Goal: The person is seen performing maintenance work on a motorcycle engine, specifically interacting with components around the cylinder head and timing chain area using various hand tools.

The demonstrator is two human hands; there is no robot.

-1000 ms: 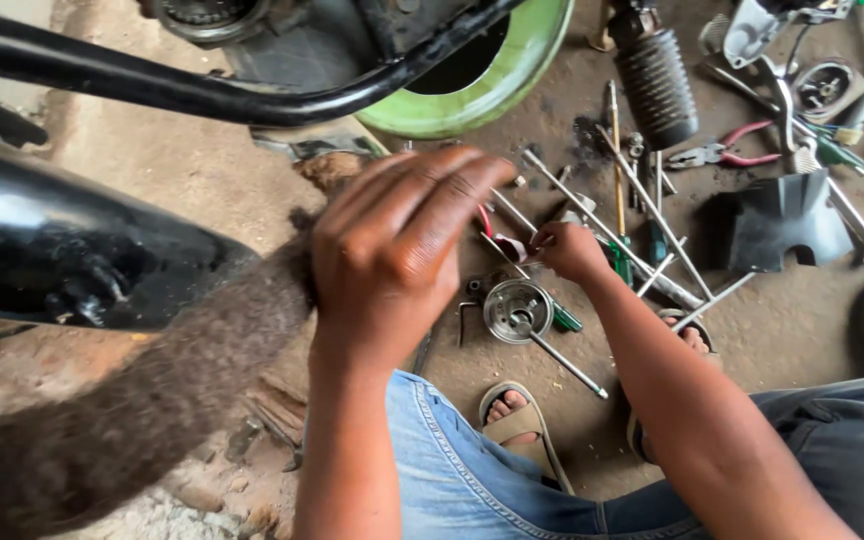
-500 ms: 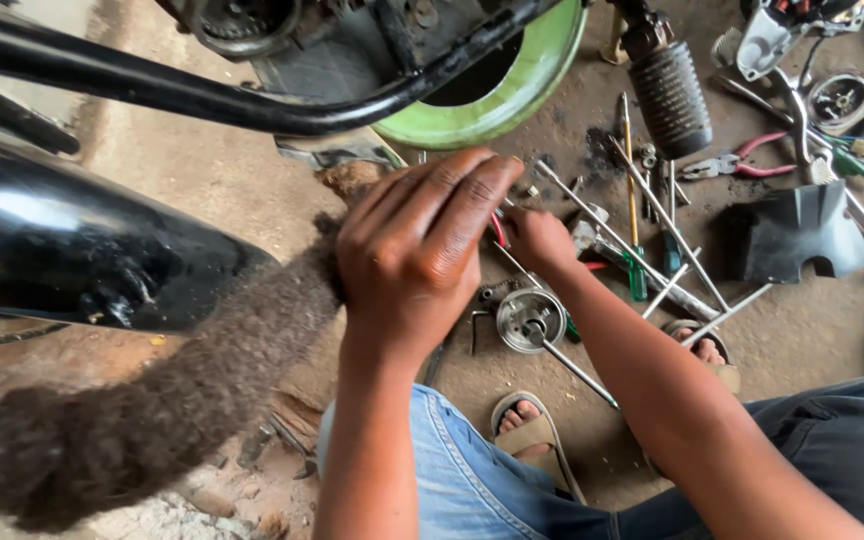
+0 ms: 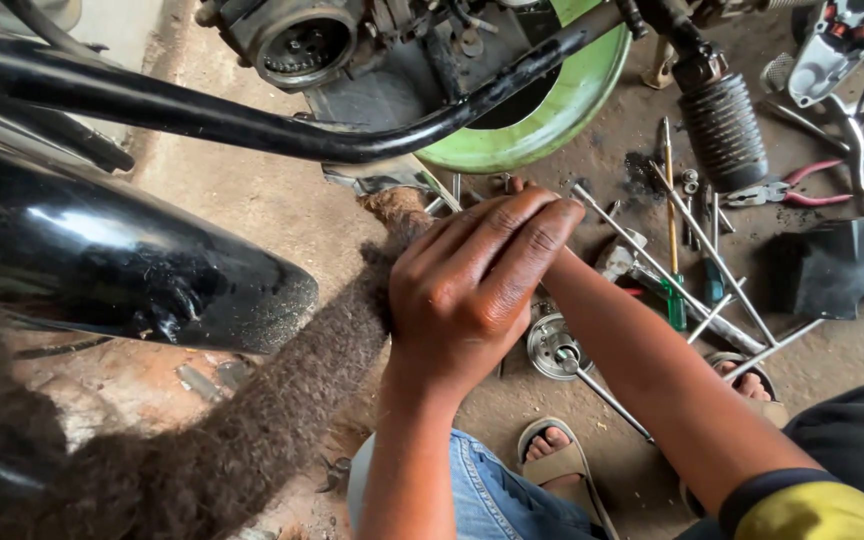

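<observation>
The left hand [image 3: 472, 290] lies palm-down with its fingers straight and pressed together, spread flat and gripping nothing, and it covers the right hand [image 3: 527, 195], of which only a fingertip shows past it, so I cannot tell how that one is held. Both sit over a scatter of small parts on the floor [image 3: 242, 210], just below the green basin [image 3: 572, 110]. Nearest the left hand, toward the person, is a round metal disc [image 3: 555, 345] with a thin rod lying across it. The floor is bare, dusty, oil-stained concrete, darker to the right of the basin. Right of the basin a ribbed black rubber boot [image 3: 722, 130] stands on a fork leg, and below it long steel rods [image 3: 712, 255], a green-handled screwdriver [image 3: 674, 300] and red-handled pliers [image 3: 787, 190] lie in a loose pile beside a black plastic cover [image 3: 847, 265]. A black frame tube [image 3: 252, 125] crosses in front of the basin, and a glossy black fender [image 3: 102, 260] lies left of it. A thick lock of hair [image 3: 252, 430] hangs close to the camera and hides the floor beside the left wrist. Sandalled feet [image 3: 557, 455] rest near the disc.
</observation>
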